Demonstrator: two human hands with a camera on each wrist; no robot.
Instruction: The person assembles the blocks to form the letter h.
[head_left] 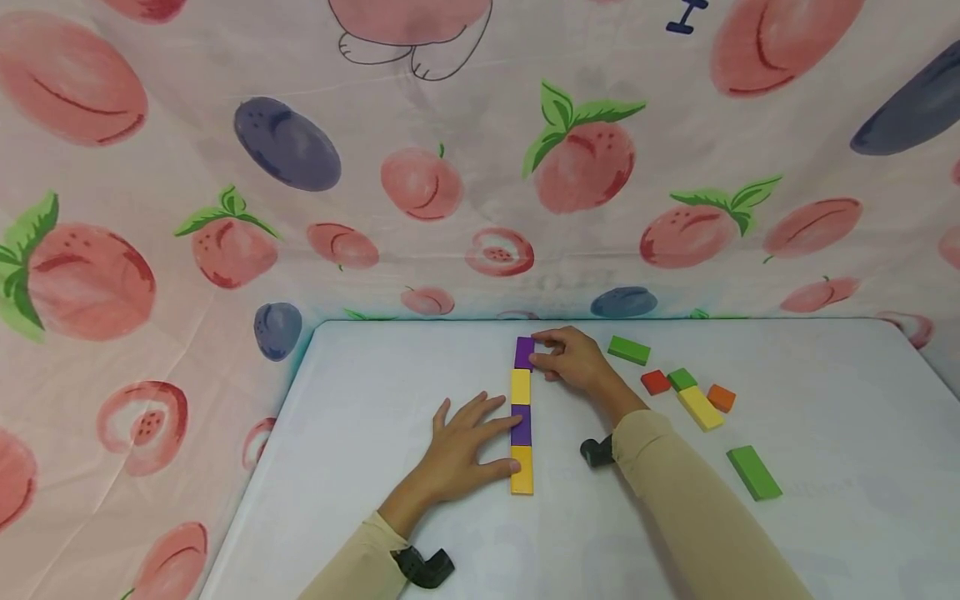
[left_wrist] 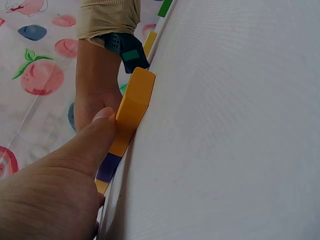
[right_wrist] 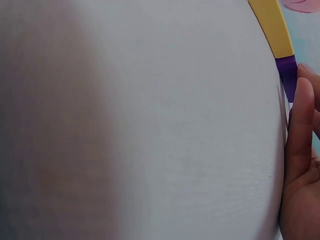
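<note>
Four rectangular blocks stand end to end in a straight row in the head view. The nearest is an orange-yellow block [head_left: 522, 481], followed by a purple block [head_left: 521, 433], a yellow block [head_left: 521, 387] and a far purple block [head_left: 522, 353]. My left hand [head_left: 459, 454] lies left of the row with fingers spread. Its index fingertip rests on the nearer purple block, and its thumb touches the orange-yellow one [left_wrist: 134, 102]. At the far end, my right hand [head_left: 573, 360] holds the far purple block [right_wrist: 287, 75] between thumb and index fingertip, from the right side.
Right of the row lie a green block [head_left: 629, 350], a red block [head_left: 656, 382], a small green block [head_left: 682, 379], a yellow block [head_left: 701, 408], an orange block [head_left: 722, 397] and a long green block [head_left: 753, 472]. A fruit-print cloth [head_left: 450, 108] hangs behind the white table [head_left: 360, 375].
</note>
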